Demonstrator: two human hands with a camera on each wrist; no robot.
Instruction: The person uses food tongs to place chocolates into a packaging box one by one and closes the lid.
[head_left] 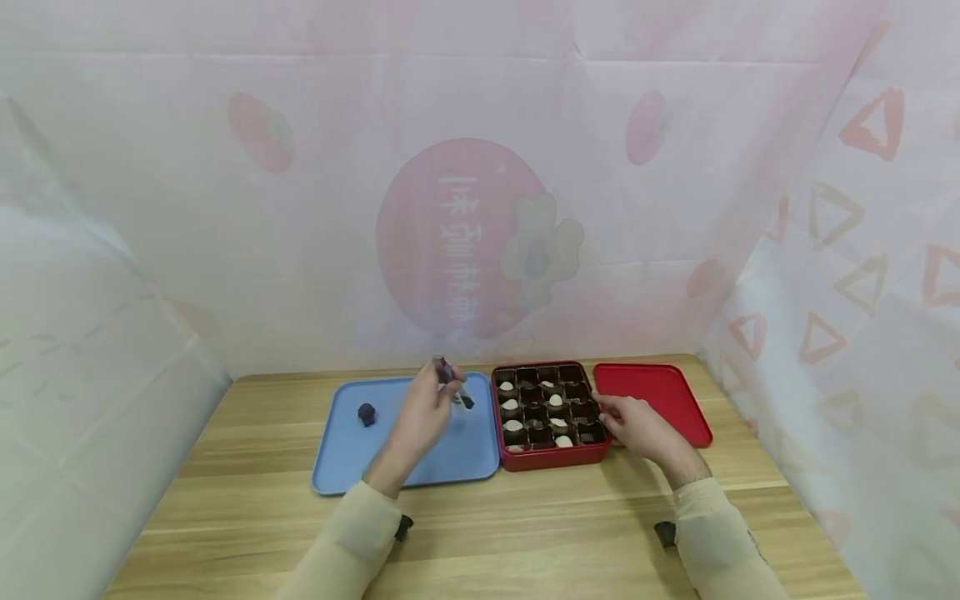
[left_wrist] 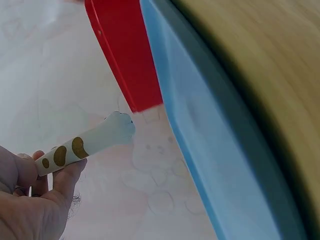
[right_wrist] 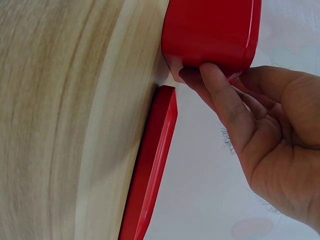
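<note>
My left hand is over the blue tray, its fingers and thumb gripping a white stick-like tool with brown spots and a paw-shaped end. In the head view, a small dark piece shows at the tool's tip. At the right side of the red box, my right hand holds the wall, with the thumb by the rim and fingers against the outside. Brown compartments divide the box, several with white pieces. A dark, round, chocolate-like piece sits on the tray's left half.
A red lid lies flat to the right of the box, partly behind my right hand. The tray stands close against the box's left side. All of it rests on a wooden table, with a pale printed sheet behind.
</note>
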